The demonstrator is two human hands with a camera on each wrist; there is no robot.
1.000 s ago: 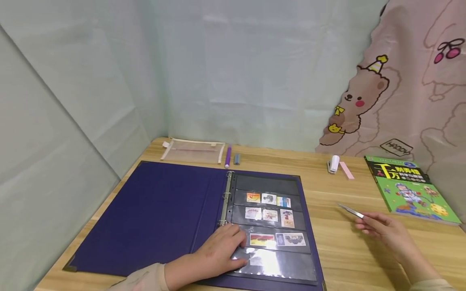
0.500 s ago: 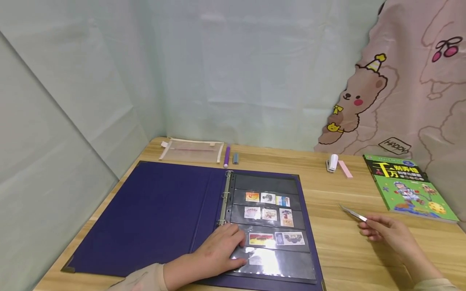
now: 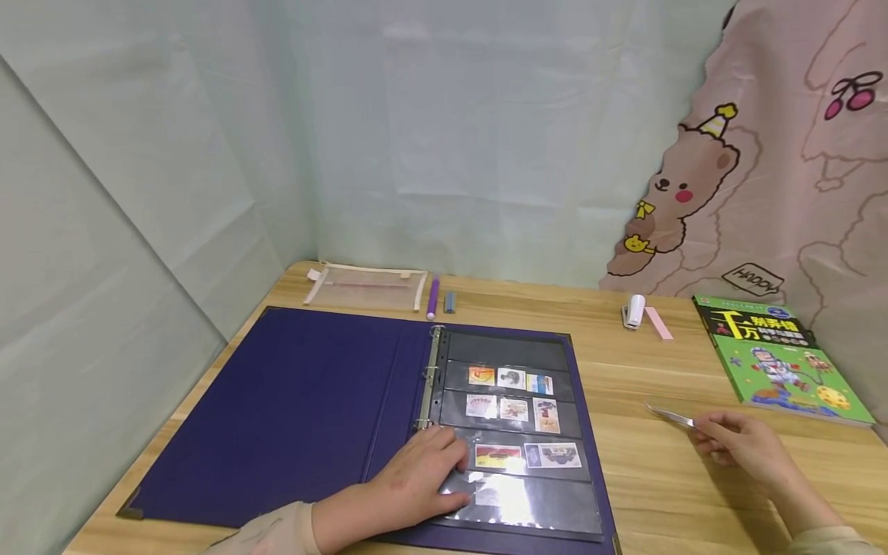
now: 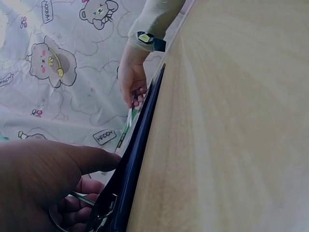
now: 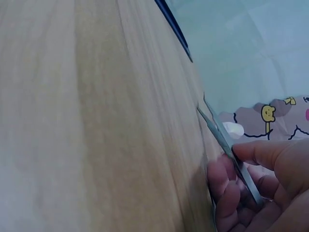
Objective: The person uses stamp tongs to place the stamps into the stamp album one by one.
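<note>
My right hand (image 3: 738, 447) pinches a pair of metal tweezers (image 3: 671, 417) over the wooden table, to the right of an open stamp album (image 3: 326, 385). In the right wrist view the tweezers (image 5: 226, 140) lie between thumb and fingers, their two tips apart with nothing between them. My left hand (image 3: 416, 478) rests on the lower left of the album's black stamp page (image 3: 513, 351), just below the ring binding (image 3: 432, 375). Several stamps, such as a red and yellow one (image 3: 498, 457), sit in rows under the clear strips. Glare covers part of the bottom row.
Along the back lie a mesh zip pouch (image 3: 368, 287), a purple pen (image 3: 433, 299) and a small grey-blue item (image 3: 450, 302). Farther right are a white stapler (image 3: 634, 311), a pink strip (image 3: 658, 323) and a green book (image 3: 784, 362). Fabric walls rise behind the table.
The right hand has shifted slightly right, and the tweezers' tips have swung a little toward the near side. The left hand stays in place on the page.
</note>
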